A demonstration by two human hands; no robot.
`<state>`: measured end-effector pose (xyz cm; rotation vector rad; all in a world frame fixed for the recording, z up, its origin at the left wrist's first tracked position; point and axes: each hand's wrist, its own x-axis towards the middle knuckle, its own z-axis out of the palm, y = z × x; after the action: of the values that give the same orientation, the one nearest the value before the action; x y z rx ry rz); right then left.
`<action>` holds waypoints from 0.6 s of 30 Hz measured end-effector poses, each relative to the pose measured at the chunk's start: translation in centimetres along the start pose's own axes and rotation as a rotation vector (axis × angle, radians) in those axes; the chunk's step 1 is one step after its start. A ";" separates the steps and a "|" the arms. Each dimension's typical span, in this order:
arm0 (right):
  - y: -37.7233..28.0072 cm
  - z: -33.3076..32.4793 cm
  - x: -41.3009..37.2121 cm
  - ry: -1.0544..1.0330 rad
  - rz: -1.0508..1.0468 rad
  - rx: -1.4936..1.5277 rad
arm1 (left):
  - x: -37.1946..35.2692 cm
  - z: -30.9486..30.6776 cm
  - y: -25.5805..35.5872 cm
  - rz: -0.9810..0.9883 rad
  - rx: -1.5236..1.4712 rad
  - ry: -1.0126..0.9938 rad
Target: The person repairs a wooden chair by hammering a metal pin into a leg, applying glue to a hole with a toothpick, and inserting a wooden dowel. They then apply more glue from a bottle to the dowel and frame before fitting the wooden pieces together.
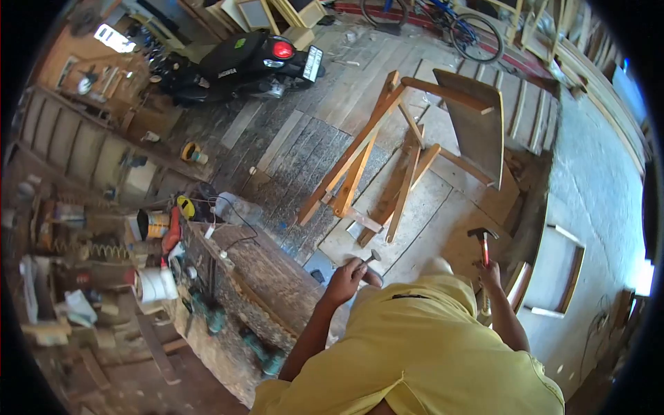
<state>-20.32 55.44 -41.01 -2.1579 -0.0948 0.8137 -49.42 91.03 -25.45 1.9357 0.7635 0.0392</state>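
Over a plank workshop floor, a person is holding a hammer in the right hand and pinching a small metal piece in the left hand.

The right hand is wrapping its fingers closed around the handle, with the head pointing up and clear of any wood. The left fingers are closing on the piece, which is too small to tell whether it is a nail, just beyond the workbench. Neither hand is touching the wooden frame, which is lying tipped on the floor well ahead of them. Its legs and crosspieces look already joined, and a flat board is standing at its far end. By the look of it, no blow is landing yet. A motorbike and a bicycle are standing farther off.
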 end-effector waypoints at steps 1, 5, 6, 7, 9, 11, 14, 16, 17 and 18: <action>-1.1 2.1 -0.7 0.000 -0.017 0.013 | 0.5 -1.8 -1.3 0.011 0.035 -0.029; -10.4 7.5 -5.2 -0.035 -0.018 -0.054 | 1.9 -8.2 -4.1 -0.028 0.129 -0.094; -12.1 8.6 -5.9 -0.083 -0.043 0.000 | 2.5 -9.6 -4.3 -0.061 0.129 -0.130; -13.7 9.6 -6.2 -0.069 -0.025 0.005 | 3.1 -10.6 -4.7 -0.056 0.130 -0.153; -16.6 11.2 -6.1 -0.107 -0.033 -0.020 | 4.6 -12.3 -5.4 -0.069 0.114 -0.152; -17.8 12.8 -4.9 -0.124 -0.015 -0.053 | 6.2 -14.1 -5.4 -0.086 0.166 -0.163; -16.5 15.2 -1.4 -0.136 0.008 -0.048 | 7.7 -15.9 -6.3 -0.063 0.221 -0.144; -16.4 16.3 -0.8 -0.128 0.049 -0.054 | 8.6 -17.2 -5.2 -0.053 0.217 -0.096; -16.9 16.5 -0.7 -0.128 0.056 -0.060 | 9.1 -17.8 -5.2 -0.084 0.211 -0.106; -17.4 16.7 -0.8 -0.125 0.055 -0.072 | 9.5 -18.4 -5.3 -0.086 0.208 -0.122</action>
<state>-27.22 77.98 -35.87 -2.1833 -0.1310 0.9904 -50.78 112.27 -23.60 2.0775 0.7939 -0.2169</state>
